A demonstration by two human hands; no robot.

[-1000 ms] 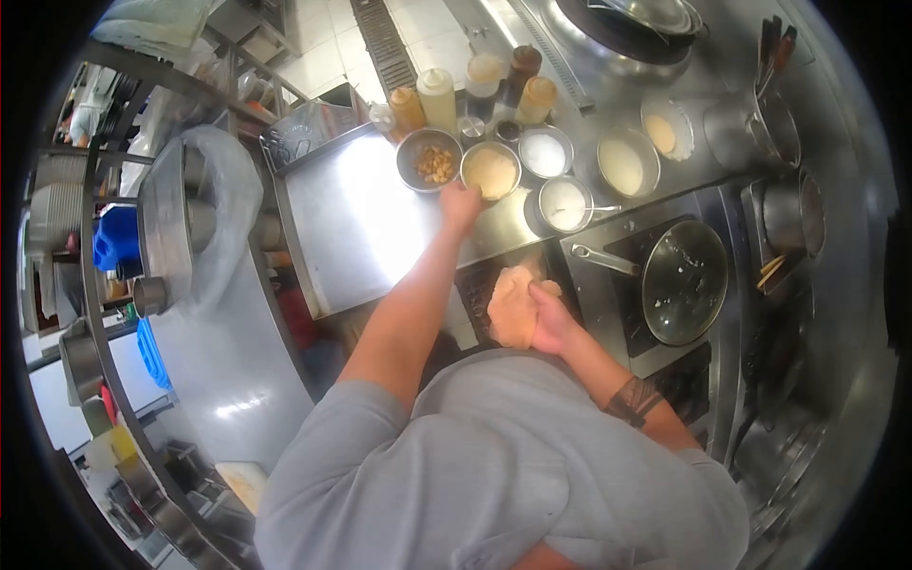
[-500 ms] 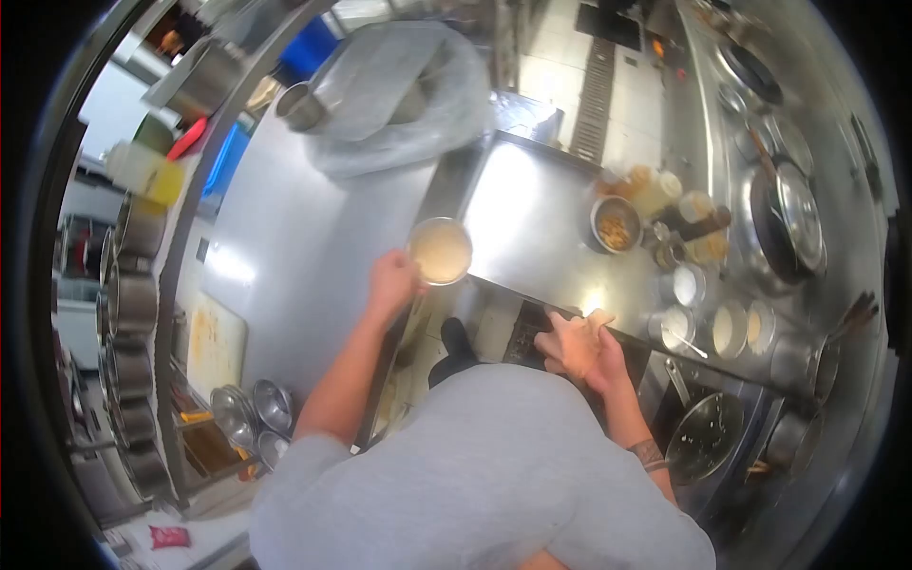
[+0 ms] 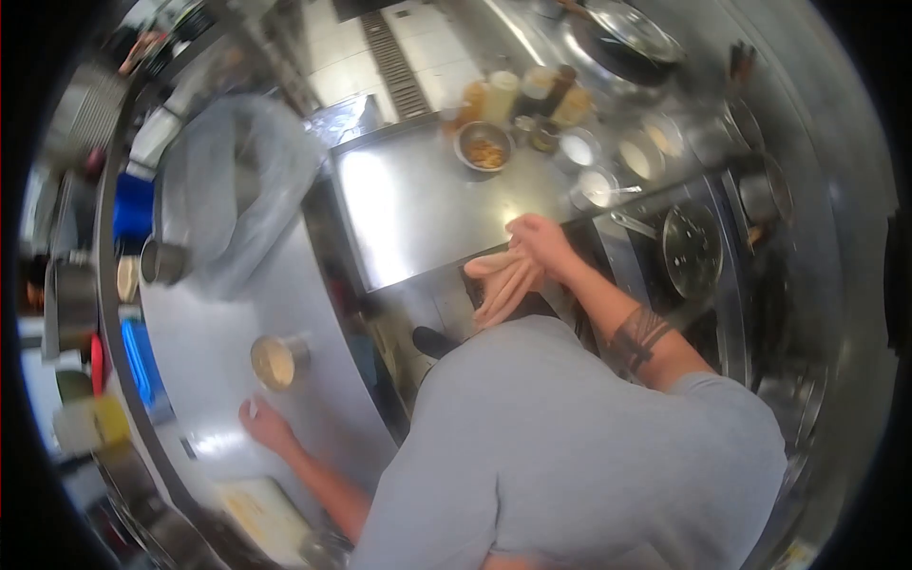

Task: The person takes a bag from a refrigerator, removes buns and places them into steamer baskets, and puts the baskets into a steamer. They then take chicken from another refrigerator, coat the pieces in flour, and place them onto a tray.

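Observation:
On the left steel counter stands a round metal container (image 3: 280, 363) with a pale, creamy beige content. My left hand (image 3: 268, 427) is just below it, apart from it, with its fingers partly spread and nothing visible in them. Over the near edge of the middle counter, my right hand (image 3: 543, 242) is closed on a limp beige cloth (image 3: 505, 283), which hangs in folds toward my body. Part of the cloth is hidden behind my fingers.
A metal bowl of brown pieces (image 3: 484, 147) and several sauce bottles (image 3: 502, 95) stand on the middle counter (image 3: 399, 218). Beyond are tubs of white content (image 3: 597, 186). A pan (image 3: 692, 252) sits on the stove at right. A large plastic bag (image 3: 233, 180) occupies the left counter's far end.
My left hand has set the metal container down on the left counter and let go. My right hand still holds the cloth, now hanging lower. The view has turned.

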